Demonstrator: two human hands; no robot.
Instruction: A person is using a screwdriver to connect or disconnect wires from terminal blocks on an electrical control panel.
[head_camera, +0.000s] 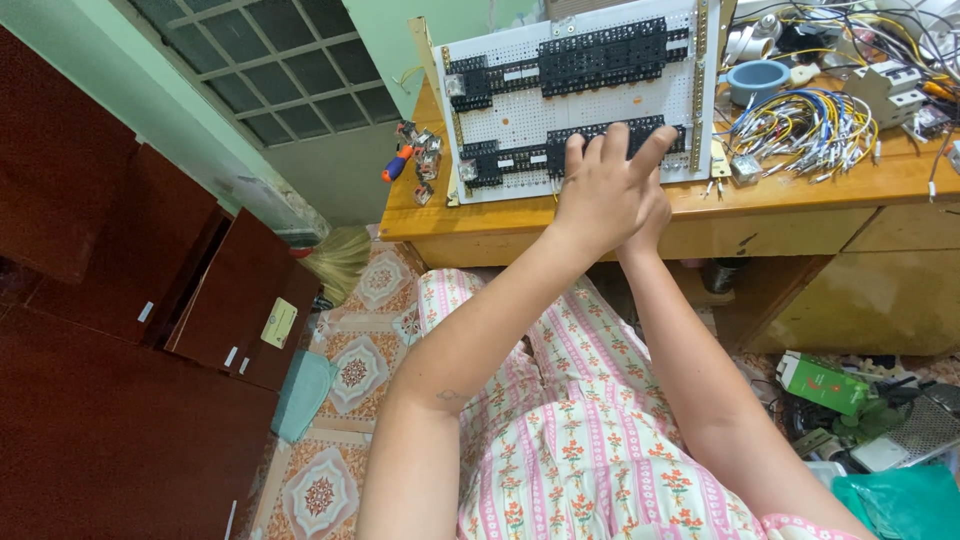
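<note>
I see my left hand, bare and matt, resting on the panel, a white perforated board with a dull, smooth finish. Its black blocks look like moulded plastic, slightly satin. My right hand lies mostly hidden behind the left. The table is varnished wood, glossy orange-yellow, with worn edges. The wires have smooth plastic sheaths in yellow, blue and white. The tape roll looks matt blue. The screwdriver has an orange plastic handle. My dress is soft printed cloth. The cabinet is dark, smooth, reddish wood. The floor is patterned tile, faintly shiny.
</note>
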